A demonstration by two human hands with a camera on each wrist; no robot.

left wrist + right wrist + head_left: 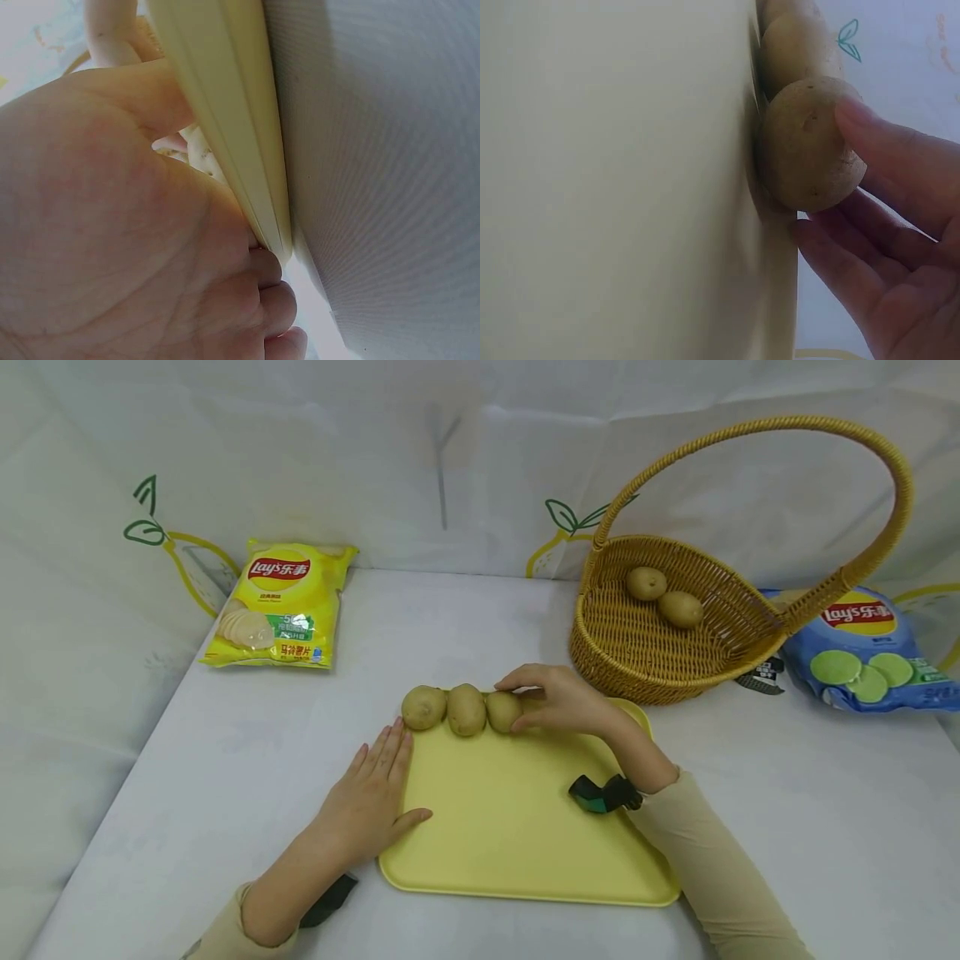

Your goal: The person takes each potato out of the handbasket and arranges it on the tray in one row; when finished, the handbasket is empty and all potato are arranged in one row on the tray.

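A yellow tray (517, 835) lies on the white table. Three potatoes sit in a row along its far edge: left (423, 707), middle (467, 709) and right (502, 711). My right hand (536, 697) curls its fingers and thumb round the right potato (806, 146), which rests against the tray (615, 180) with the middle potato (795, 41) behind it. My left hand (382, 781) lies flat on the table beside the tray's left edge, fingers straight, thumb over the rim (232, 135).
A wicker basket (637, 652) with a tall handle stands at the back right, holding two potatoes (647, 583) (681, 609). A yellow chips bag (281, 606) lies at the back left and a blue chips bag (870, 647) at the far right. White cloth walls close the back.
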